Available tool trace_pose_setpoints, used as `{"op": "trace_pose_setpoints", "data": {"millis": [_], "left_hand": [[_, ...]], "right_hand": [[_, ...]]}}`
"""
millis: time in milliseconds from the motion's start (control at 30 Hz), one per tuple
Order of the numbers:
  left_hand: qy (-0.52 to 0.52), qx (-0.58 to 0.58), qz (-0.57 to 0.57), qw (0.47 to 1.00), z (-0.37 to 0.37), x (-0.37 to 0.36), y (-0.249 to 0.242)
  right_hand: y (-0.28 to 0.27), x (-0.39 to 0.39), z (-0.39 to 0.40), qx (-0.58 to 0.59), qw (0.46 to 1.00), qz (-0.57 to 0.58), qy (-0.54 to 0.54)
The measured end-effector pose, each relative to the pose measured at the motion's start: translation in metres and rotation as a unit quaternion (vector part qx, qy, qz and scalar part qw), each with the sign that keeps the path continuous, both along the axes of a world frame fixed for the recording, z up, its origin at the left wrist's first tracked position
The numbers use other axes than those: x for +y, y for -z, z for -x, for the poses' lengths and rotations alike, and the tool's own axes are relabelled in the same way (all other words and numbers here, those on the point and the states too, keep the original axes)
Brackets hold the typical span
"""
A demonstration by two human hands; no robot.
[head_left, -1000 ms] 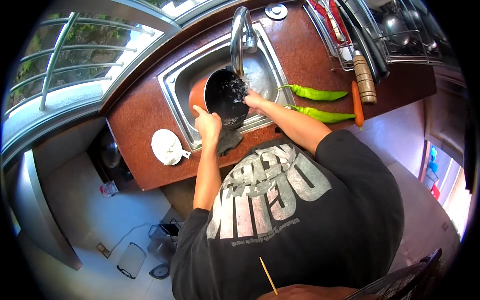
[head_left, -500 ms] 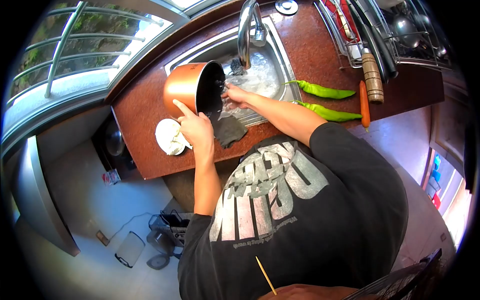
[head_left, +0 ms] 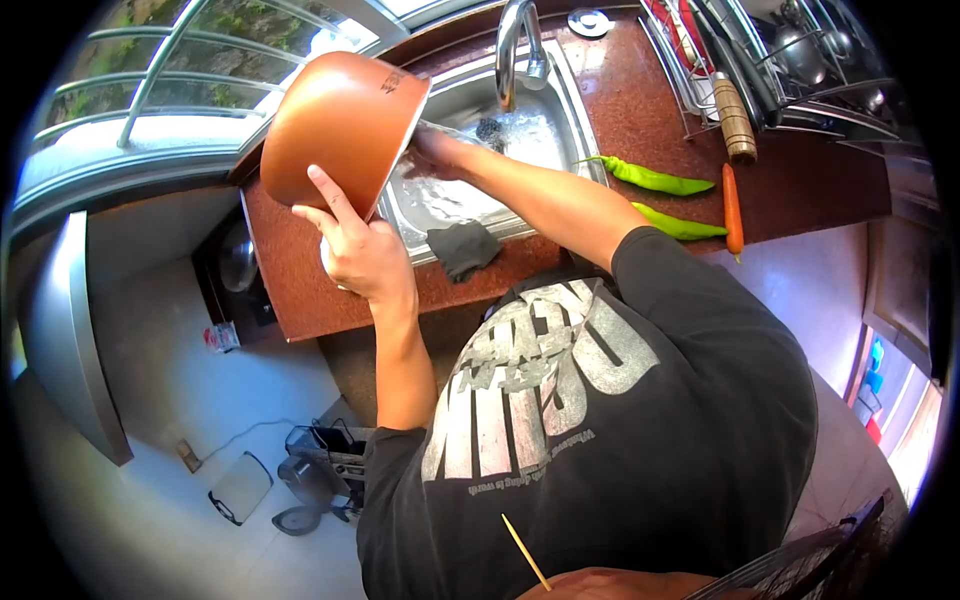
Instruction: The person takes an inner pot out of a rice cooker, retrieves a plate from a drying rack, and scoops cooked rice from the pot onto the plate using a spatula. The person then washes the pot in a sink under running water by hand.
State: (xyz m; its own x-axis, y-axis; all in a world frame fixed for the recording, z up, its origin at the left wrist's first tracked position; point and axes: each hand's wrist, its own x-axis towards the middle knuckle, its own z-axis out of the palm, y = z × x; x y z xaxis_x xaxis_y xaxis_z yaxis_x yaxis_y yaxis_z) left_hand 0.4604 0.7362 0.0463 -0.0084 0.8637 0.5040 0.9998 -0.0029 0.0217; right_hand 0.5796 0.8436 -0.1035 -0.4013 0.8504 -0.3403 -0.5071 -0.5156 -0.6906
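Note:
A copper-coloured pot (head_left: 325, 135) is tilted on its side over the left part of the sink (head_left: 480, 205), its mouth facing right. My left hand (head_left: 365, 255) holds it from the near side, fingers spread against its outer wall. My right hand (head_left: 435, 150) is at the pot's mouth, its fingers hidden by the rim. Water runs in the basin under the metal faucet (head_left: 508, 60). A dark cloth (head_left: 463, 250) lies on the sink's near edge, just below the pot.
Right of the sink lie two green peppers (head_left: 660, 180) and a carrot (head_left: 732, 210). Behind them a dish rack (head_left: 690, 90) holds utensils, with a wooden handle (head_left: 735, 120) sticking out. A round white-and-metal lid (head_left: 589, 23) sits behind the sink. A barred window (head_left: 180, 70) is at the left.
The pot has moved up and left, nearer the camera, and turned so its inside no longer shows. Both hands moved with it. My right fingers and the white bowl are now hidden.

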Motion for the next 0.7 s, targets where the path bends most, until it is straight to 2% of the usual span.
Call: {"op": "trace_pose_setpoints", "data": {"millis": [133, 200, 267, 333, 400, 433, 533, 567, 600, 633, 700], "left_hand": [[0.011, -0.013, -0.057, 0.998, -0.004, 0.001, -0.016], [0.018, -0.016, -0.069, 0.997, -0.002, -0.007, -0.026], [0.06, -0.062, -0.155, 0.984, 0.003, -0.009, -0.032], [0.068, -0.07, -0.165, 0.981, 0.008, -0.014, -0.041], [0.082, -0.104, -0.166, 0.977, 0.012, -0.004, -0.036], [0.061, -0.133, -0.122, 0.982, 0.015, -0.007, -0.037], [0.026, -0.197, -0.13, 0.971, 0.014, -0.005, -0.031], [0.037, -0.301, -0.044, 0.952, 0.024, -0.003, -0.016], [0.101, -0.326, -0.083, 0.936, 0.025, 0.004, 0.002], [0.163, -0.35, -0.124, 0.914, 0.027, 0.01, 0.022], [0.135, -0.312, -0.062, 0.938, 0.053, 0.027, 0.077]], "right_hand": [[-0.016, 0.024, -0.003, 0.058, 0.99, -0.129, -0.004], [-0.039, 0.02, -0.006, 0.046, 0.989, -0.142, 0.01], [-0.054, 0.019, -0.003, 0.039, 0.986, -0.157, 0.03], [-0.063, 0.028, -0.007, 0.016, 0.977, -0.211, 0.03], [-0.068, 0.037, -0.016, 0.026, 0.976, -0.209, 0.045], [-0.075, 0.036, -0.018, 0.036, 0.977, -0.203, 0.053], [-0.078, 0.031, -0.027, 0.074, 0.977, -0.187, 0.071], [-0.077, 0.028, -0.03, 0.094, 0.974, -0.184, 0.098], [-0.075, 0.026, -0.033, 0.113, 0.969, -0.18, 0.124], [-0.071, 0.023, -0.037, 0.055, 0.977, -0.146, 0.147], [-0.006, 0.047, -0.047, -0.018, 0.984, -0.154, 0.093]]}}
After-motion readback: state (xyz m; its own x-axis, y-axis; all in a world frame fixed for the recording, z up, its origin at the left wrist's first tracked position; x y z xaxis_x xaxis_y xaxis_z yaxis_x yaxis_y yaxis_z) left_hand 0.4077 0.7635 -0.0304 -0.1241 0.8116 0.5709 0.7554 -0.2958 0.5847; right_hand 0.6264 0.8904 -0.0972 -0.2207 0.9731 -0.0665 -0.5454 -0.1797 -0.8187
